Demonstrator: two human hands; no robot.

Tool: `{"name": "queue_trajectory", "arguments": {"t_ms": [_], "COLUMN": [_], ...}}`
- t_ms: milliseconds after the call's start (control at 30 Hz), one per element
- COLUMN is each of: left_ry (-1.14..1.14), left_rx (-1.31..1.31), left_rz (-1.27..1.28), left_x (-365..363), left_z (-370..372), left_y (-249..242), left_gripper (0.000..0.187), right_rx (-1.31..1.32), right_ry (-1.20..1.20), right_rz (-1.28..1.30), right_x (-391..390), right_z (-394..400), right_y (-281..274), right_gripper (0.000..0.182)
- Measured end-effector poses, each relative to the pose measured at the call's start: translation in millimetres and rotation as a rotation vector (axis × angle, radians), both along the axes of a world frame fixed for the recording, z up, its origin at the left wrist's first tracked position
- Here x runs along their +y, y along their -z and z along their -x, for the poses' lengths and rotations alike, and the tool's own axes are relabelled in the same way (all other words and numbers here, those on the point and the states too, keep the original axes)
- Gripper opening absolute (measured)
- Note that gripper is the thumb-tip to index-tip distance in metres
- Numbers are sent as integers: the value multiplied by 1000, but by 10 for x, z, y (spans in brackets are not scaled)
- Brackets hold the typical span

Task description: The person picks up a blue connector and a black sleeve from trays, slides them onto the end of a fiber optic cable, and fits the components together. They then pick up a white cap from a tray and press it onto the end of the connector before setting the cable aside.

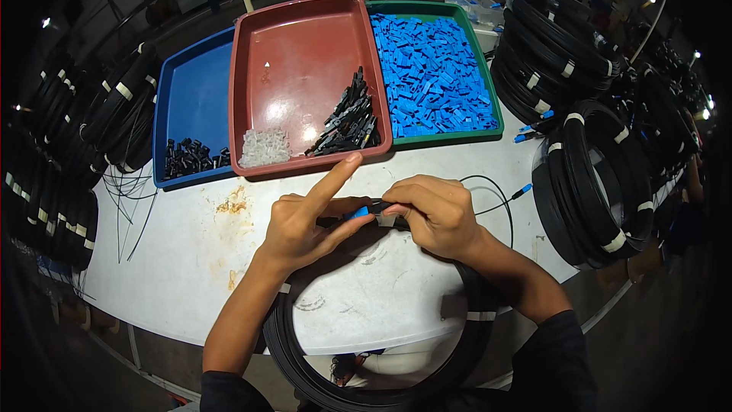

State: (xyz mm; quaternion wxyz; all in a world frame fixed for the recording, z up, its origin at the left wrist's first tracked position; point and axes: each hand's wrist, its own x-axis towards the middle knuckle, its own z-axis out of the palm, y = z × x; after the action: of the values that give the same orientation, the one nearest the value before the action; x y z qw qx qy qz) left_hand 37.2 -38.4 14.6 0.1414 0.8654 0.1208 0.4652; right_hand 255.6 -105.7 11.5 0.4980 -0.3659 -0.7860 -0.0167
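Observation:
My left hand (309,221) pinches a small blue connector (358,213) between thumb and fingers, its index finger raised toward the red tray's front edge. Against it, my right hand (436,210) is closed on a dark piece (381,204) at the connector's right end; the fingertips partly hide where the two meet. Below both hands a coil of black cable (474,336) lies over the table's front edge, bound with white tape. A thin cable with a blue connector (522,191) at its end loops out to the right of my right hand.
A blue tray (191,84) with black parts, a red tray (305,46) with clear and black pieces, and a green tray (494,99) full of blue connectors stand behind my hands. Cable coils (595,183) stand at the right, more coils (118,114) at the left.

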Motion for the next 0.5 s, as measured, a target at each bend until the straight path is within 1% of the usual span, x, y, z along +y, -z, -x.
{"name": "queue_trajectory", "arguments": {"t_ms": [33,100,233,333,433,500], "left_ry": [-1,8,44,40,63,65], "left_rx": [1,-27,6,-4,5,2], "left_rz": [0,89,87,85,171,253], "left_x": [-3,-6,1,1,-8,-32], "left_z": [0,1,21,33,28,14], "left_y": [7,28,5,14,30,-28], "left_gripper": [82,83,83,83,84,85], "right_rx": [10,14,27,47,23,56], "right_ry": [15,10,-17,8,-16,-24], "right_rz": [3,6,43,56,106,113], "right_x": [3,-4,0,-10,-9,12], "right_z": [-6,26,24,-1,17,27], "right_y": [9,7,12,5,15,24], "right_gripper": [19,18,17,15,13,12]}}
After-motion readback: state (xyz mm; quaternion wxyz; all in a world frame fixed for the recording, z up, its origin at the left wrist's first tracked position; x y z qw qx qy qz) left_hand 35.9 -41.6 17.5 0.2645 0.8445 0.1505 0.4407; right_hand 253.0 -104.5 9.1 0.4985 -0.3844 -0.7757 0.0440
